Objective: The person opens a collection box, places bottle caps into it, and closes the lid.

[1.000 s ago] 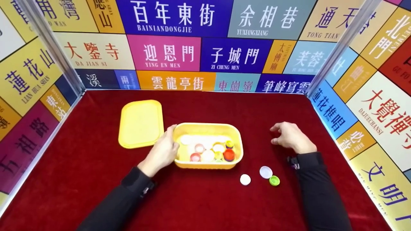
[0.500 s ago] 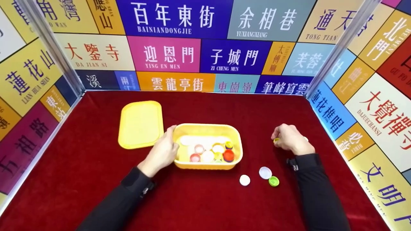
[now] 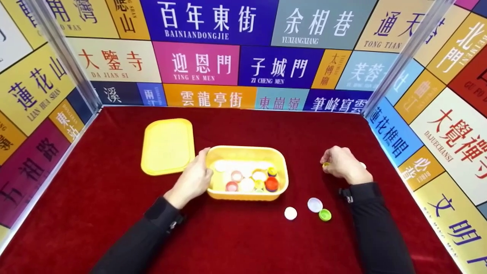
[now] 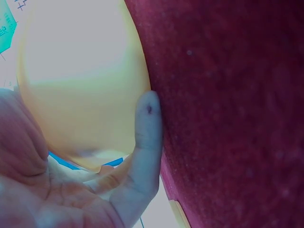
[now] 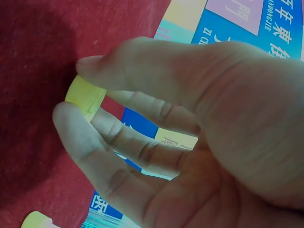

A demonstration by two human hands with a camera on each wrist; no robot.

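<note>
My left hand (image 3: pixel 193 179) grips the left end of a yellow plastic box (image 3: pixel 243 196); in the left wrist view a finger (image 4: pixel 149 128) lies along the box wall (image 4: pixel 90 118). Inside the box are several bottle caps, among them a red one (image 3: pixel 271 183), a pink one (image 3: pixel 231 186) and a small yellow one with a dark base (image 3: pixel 272 171). Off to the right, my right hand (image 3: pixel 344 165) pinches a yellow bottle cap (image 5: pixel 85 97) between thumb and a fingertip, low over the red cloth. The other fingers curve behind it.
Three caps lie in front of the box's right side: white (image 3: pixel 290 213), pale lilac (image 3: pixel 315 205) and green (image 3: pixel 325 215). A white cap (image 3: pixel 363 165) shows just beyond the right hand. The yellow lid (image 3: pixel 168 146) lies at back left. Printed panels enclose the table.
My right hand's thumb and fingers have closed on the yellow cap, and its wrist has shifted slightly. A white cap beside that hand has come into view. The left hand stays on the box.
</note>
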